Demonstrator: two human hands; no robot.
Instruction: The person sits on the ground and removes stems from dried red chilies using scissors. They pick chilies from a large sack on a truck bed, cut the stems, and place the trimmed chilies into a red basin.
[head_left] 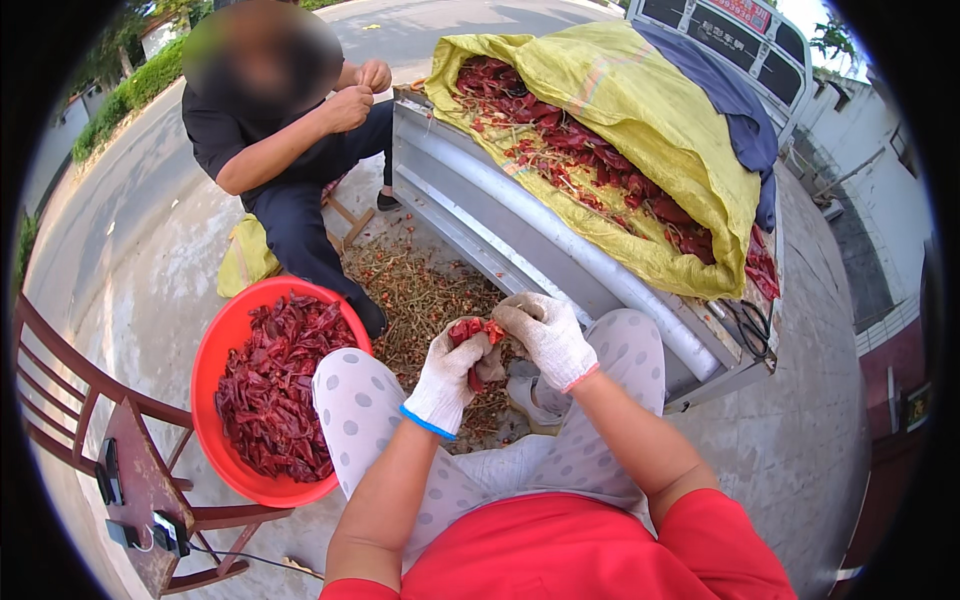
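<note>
From my remote station I see the left grip [445, 376] closed around dried red peppers [474, 330]. The right grip [552, 342] is narrow, its fingertips bunched at the peppers' right end; whether it pinches one I cannot tell. Beneath and beyond both grips lies a litter of stems [420, 285]. To their left stands a red basin [204, 385] heaped with peppers; to their upper right, an open yellow sack [650, 105]. Farthest, at upper left, sits a co-worker [215, 135].
</note>
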